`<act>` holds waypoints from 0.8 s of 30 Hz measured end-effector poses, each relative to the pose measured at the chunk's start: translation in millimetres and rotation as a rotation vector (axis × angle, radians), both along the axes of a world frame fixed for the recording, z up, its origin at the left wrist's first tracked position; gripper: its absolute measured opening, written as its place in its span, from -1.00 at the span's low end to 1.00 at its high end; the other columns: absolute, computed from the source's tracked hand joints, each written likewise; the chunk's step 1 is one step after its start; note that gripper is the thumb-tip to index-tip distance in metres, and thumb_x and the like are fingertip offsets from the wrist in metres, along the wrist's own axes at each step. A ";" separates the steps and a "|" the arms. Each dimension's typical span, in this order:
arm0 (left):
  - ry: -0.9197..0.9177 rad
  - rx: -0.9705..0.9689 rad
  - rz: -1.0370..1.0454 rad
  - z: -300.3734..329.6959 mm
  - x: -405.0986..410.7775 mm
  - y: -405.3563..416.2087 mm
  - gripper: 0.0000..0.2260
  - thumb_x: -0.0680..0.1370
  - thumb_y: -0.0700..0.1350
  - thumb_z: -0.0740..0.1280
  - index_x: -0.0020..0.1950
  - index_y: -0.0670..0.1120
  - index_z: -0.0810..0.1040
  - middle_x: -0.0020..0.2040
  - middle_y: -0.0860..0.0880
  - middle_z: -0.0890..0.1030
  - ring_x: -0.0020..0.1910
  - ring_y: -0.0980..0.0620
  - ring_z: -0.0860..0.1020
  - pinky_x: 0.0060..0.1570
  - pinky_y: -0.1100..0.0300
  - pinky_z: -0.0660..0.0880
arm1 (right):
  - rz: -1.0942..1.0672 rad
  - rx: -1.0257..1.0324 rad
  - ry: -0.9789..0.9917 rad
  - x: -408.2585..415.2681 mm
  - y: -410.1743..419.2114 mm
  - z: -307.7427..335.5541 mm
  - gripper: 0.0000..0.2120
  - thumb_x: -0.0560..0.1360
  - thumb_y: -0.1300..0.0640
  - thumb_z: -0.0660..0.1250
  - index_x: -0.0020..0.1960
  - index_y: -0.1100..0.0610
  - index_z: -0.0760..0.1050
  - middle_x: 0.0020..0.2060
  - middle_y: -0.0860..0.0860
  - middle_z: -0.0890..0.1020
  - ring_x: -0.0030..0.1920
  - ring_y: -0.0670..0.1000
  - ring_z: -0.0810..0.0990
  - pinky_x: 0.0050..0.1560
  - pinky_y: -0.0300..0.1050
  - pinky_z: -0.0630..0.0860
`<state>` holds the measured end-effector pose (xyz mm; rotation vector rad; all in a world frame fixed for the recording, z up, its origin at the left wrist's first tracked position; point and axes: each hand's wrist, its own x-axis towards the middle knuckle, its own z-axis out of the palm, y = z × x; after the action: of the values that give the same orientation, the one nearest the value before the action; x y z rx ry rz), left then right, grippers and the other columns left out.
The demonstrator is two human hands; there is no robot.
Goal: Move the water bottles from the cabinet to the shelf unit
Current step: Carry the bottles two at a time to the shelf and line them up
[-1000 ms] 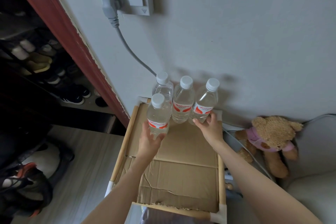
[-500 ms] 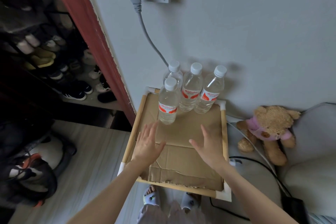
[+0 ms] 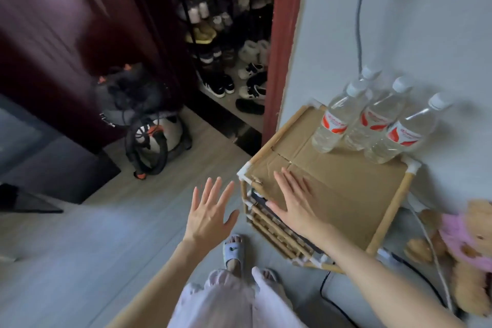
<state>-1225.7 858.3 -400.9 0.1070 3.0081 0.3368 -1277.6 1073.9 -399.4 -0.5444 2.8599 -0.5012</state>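
1. Four clear plastic water bottles with white caps and red-and-white labels point(image 3: 372, 120) stand upright in the head view, close together at the back of the shelf unit's top, near the white wall point(image 3: 426, 21). One of them is mostly hidden behind the front-left bottle, so only its cap and shoulder show.
2. The shelf unit of wooden rods with white corner joints point(image 3: 277, 138) has a flat sheet of brown cardboard point(image 3: 346, 186) as its top surface. The bottles rest on this cardboard.
3. The left hand point(image 3: 210, 213) hovers over the grey floor point(image 3: 80, 247), just beside the front-left corner of the shelf unit. Its fingers are straight and spread wide, and it holds nothing.
4. The right hand point(image 3: 295, 200) is over the front part of the cardboard, palm down, fingers straight and a little apart. It holds nothing; I cannot tell if it touches the cardboard. It is well apart from the bottles.
5. A grey cable point(image 3: 359, 21) hangs down the wall behind the bottles.
6. A brown teddy bear in a pink garment point(image 3: 468, 253) lies to the right of the shelf unit.
7. Many shoes on a dark rack point(image 3: 229, 42) are visible past the red door frame point(image 3: 285, 34).
8. The person's feet in pale slippers point(image 3: 233, 250) stand on the floor below the hands.
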 end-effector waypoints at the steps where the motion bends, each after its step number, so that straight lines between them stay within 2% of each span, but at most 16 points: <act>1: -0.022 -0.005 0.053 -0.5 18.7 -7.9 -0.45 0.48 0.20 0.05 0.42 0.01 0.18 0.41 -0.16 0.33 0.41 -0.23 0.22 0.32 -0.22 0.12 | 0.050 0.003 0.005 5.6 -12.3 -0.1 -0.28 0.40 -0.29 -0.03 0.45 0.09 0.11 0.44 0.13 0.24 0.43 0.13 0.23 0.41 0.10 0.11; 3: -0.044 -0.001 0.176 -0.8 50.4 -24.8 -0.44 0.47 0.21 0.00 0.42 0.01 0.17 0.41 -0.16 0.32 0.41 -0.23 0.21 0.32 -0.23 0.13 | 0.173 0.025 0.021 14.8 -37.8 2.7 -0.27 0.40 -0.28 -0.03 0.45 0.11 0.12 0.43 0.14 0.25 0.43 0.14 0.23 0.40 0.11 0.07; 6: -0.041 0.031 0.368 3.1 98.0 -54.8 -0.43 0.46 0.22 -0.01 0.42 0.00 0.18 0.42 -0.15 0.31 0.42 -0.22 0.20 0.33 -0.23 0.15 | 0.368 0.075 0.038 30.9 -80.5 8.9 -0.28 0.42 -0.29 -0.06 0.47 0.09 0.04 0.47 0.13 0.15 0.47 0.14 0.10 0.42 0.09 -0.06; 10: -0.011 0.081 0.603 5.3 174.1 -95.5 -0.42 0.46 0.21 -0.02 0.44 0.00 0.17 0.44 -0.13 0.27 0.44 -0.20 0.15 0.36 -0.19 0.12 | 0.528 0.125 0.047 68.0 -144.1 18.1 -0.32 0.42 -0.27 -0.01 0.41 0.11 0.21 0.35 0.15 0.39 0.35 0.18 0.36 0.29 0.24 0.27; 13: 0.008 0.124 0.807 -0.1 247.8 -130.6 -0.39 0.44 0.23 -0.03 0.44 0.01 0.16 0.46 -0.12 0.24 0.46 -0.18 0.12 0.38 -0.16 0.07 | 0.669 0.112 0.041 114.0 -210.9 17.7 -0.33 0.40 -0.26 0.02 0.38 0.11 0.26 0.30 0.15 0.46 0.29 0.19 0.44 0.22 0.26 0.33; 18: 0.034 0.203 1.160 -2.7 373.9 -188.2 -0.37 0.42 0.23 -0.04 0.43 -0.02 0.20 0.45 -0.14 0.25 0.45 -0.20 0.12 0.38 -0.16 0.05 | 0.896 0.058 -0.034 211.8 -328.3 11.9 -0.27 0.38 -0.30 -0.02 0.43 0.08 0.17 0.41 0.13 0.31 0.41 0.18 0.26 0.37 0.18 0.10; 21: 0.043 0.222 1.383 -5.1 450.8 -213.4 -0.34 0.40 0.24 -0.07 0.43 -0.04 0.21 0.45 -0.16 0.25 0.45 -0.21 0.12 0.38 -0.17 0.05 | 1.065 0.043 -0.004 278.0 -393.1 7.0 -0.29 0.39 -0.29 0.00 0.42 0.08 0.19 0.39 0.13 0.33 0.39 0.18 0.30 0.35 0.18 0.11; 24: 0.037 0.228 1.565 -5.7 514.5 -228.2 -0.34 0.39 0.24 -0.06 0.42 -0.05 0.23 0.44 -0.17 0.27 0.44 -0.22 0.14 0.37 -0.20 0.07 | 1.242 0.029 -0.016 341.0 -449.3 6.2 -0.28 0.41 -0.30 0.00 0.46 0.04 0.08 0.45 0.10 0.21 0.46 0.12 0.13 0.43 0.08 -0.04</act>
<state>-711.2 630.0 -406.6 -2.1708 2.3232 0.7133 -936.6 624.6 -393.1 -1.9941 1.9138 -0.2002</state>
